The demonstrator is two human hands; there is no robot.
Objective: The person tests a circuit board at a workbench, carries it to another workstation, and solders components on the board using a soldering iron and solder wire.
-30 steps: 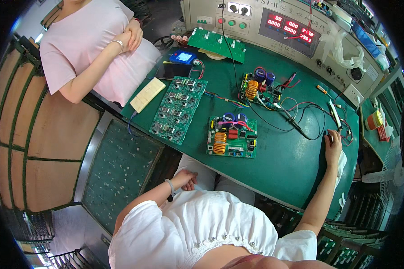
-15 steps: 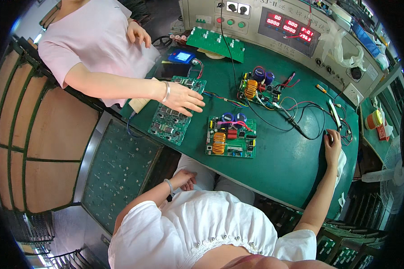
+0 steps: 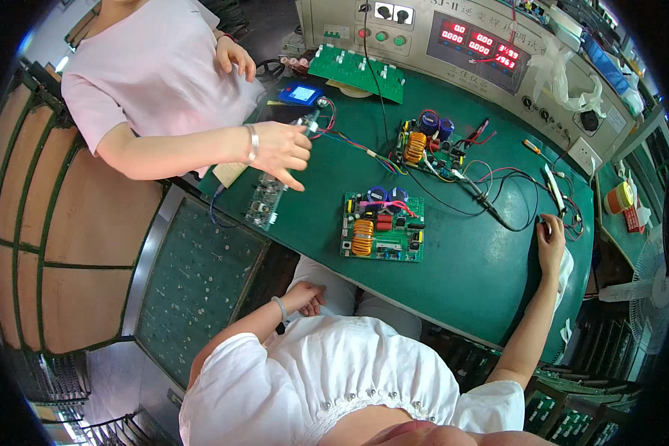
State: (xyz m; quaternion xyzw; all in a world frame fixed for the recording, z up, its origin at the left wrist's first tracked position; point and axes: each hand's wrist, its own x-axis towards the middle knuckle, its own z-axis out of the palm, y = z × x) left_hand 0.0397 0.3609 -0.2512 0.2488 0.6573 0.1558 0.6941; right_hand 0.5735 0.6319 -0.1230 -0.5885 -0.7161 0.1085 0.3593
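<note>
Bag [image 3: 556, 83] hangs on tester [image 3: 440, 65], contents unclear; tester carries printed lettering, lit red digit display [image 3: 480, 46]; coil board [image 3: 383, 229] near desk's [image 3: 476, 275] front edge; left hand [image 3: 305, 299] on lap, loosely curled; right hand [image 3: 549, 235] half-curled at desk's right edge; can't tell if either holds anything.

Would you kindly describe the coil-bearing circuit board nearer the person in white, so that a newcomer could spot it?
On the green bench, look near the front edge. A flat green circuit board lies there, bearing an orange coil and two blue cylinders. Unlike the similar board farther back, which trails cables, it has none running off.
</note>
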